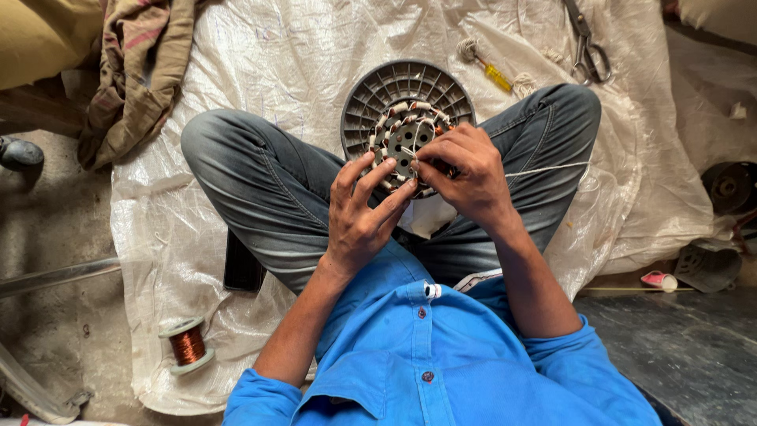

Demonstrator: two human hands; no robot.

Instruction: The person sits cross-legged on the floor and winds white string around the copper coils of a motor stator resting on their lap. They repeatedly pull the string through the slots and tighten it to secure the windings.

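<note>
A person in a blue shirt (441, 355) and grey jeans (268, 189) sat cross-legged on a white woven sheet (260, 55) spread over the floor, working on a wound motor stator (406, 138) propped in the lap against a round grey ribbed cover (378, 91). The left hand (363, 213) steadied the stator from below, fingers spread and half-curled, their tips resting on the lower rim of the copper coils. The right hand (465, 177) was curled over the stator's right side, thumb and forefinger pinched on a white cord (552, 169) that ran taut off towards the right knee. By the look of it, the coils were already wound and were being laced down with the cord; the next pass would seem to call for threading it between neighbouring coils and drawing it snug without nicking the wire.

A spool of copper wire (188, 345) stood at the sheet's lower left edge, and a flat dark object (243, 264) lay just beside the left thigh. Near the sheet's upper right lay a yellow-handled screwdriver (495, 76), a small ball of cord (468, 50) and a pair of scissors (587, 47). A crumpled brown cloth (138, 75) hung over the upper left corner.
</note>
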